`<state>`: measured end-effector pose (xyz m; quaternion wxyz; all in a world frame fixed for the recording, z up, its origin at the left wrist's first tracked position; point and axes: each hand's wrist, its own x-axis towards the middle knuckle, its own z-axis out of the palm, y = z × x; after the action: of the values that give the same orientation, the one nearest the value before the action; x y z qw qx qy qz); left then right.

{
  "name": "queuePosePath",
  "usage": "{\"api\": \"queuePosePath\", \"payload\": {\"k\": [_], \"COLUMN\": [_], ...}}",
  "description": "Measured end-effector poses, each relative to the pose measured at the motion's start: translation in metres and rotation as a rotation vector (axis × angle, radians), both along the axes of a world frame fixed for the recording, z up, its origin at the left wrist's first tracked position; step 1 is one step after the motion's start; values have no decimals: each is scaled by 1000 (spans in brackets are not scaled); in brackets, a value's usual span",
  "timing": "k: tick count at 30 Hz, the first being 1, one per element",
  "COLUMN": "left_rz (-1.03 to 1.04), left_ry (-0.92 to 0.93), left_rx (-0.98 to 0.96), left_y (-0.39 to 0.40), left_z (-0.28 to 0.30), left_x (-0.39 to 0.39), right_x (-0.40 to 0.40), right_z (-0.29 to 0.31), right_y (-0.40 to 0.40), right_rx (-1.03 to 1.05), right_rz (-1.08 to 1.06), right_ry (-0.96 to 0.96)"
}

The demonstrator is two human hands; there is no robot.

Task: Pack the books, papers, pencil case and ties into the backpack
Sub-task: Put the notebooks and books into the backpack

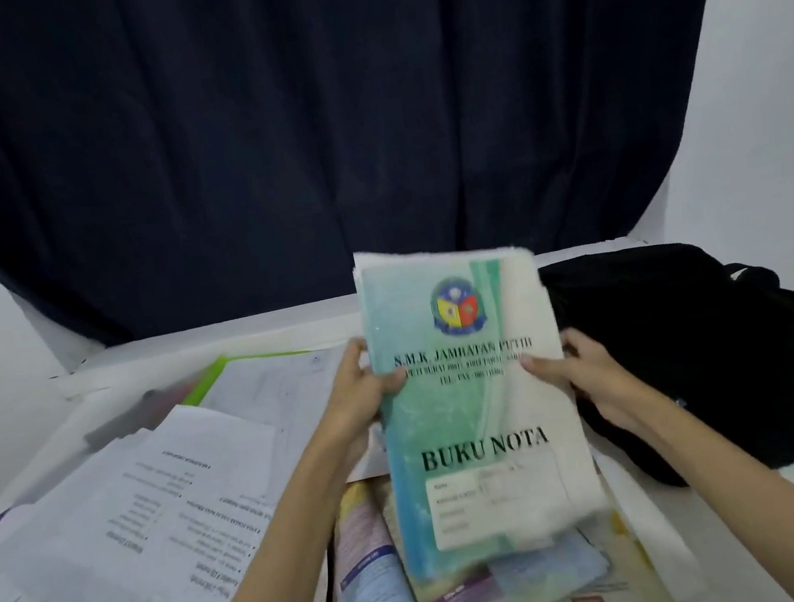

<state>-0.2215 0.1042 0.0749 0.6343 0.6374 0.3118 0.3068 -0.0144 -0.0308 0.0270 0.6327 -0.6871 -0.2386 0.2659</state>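
The black backpack [695, 357] lay on the bench [233, 329] directly right of the raised notebook stack [476, 402], nearest the right hand [578, 376]. The stack's long axis ran away from the person. Left hand [360, 395] and right each held a side edge in a narrow grip.

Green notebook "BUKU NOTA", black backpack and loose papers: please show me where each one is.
Green notebook [474, 408], head view: middle of its front cover.
Black backpack [693, 347], head view: dark fabric of its body, right of the notebook.
Loose papers [176, 497], head view: top printed sheet of the pile at left.
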Motion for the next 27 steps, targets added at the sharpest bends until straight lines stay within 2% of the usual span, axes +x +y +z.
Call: {"api": "queuePosePath", "payload": {"k": [3,6,10,16,21,27], "left_rz": [-24,-18,22,142,95,152], "left_ry": [-161,-249,-265,-166,-34,-105], "left_rx": [185,302,242,71,102,119], "left_y": [9,29,54,70,75,74], "left_z": [41,64,54,-9,-23,-25], "left_x": [-4,-8,-10,-11,-9,-3], "right_x": [-5,-11,-19,-29,-29,-44], "right_z": [47,80,80,29,21,32], "right_y": [13,31,56,76,72,74], "right_rx": [210,308,292,95,205,349], "right_rz": [96,43,15,82,141,63], "right_ry": [-61,-158,-240,-185,-54,-59]}}
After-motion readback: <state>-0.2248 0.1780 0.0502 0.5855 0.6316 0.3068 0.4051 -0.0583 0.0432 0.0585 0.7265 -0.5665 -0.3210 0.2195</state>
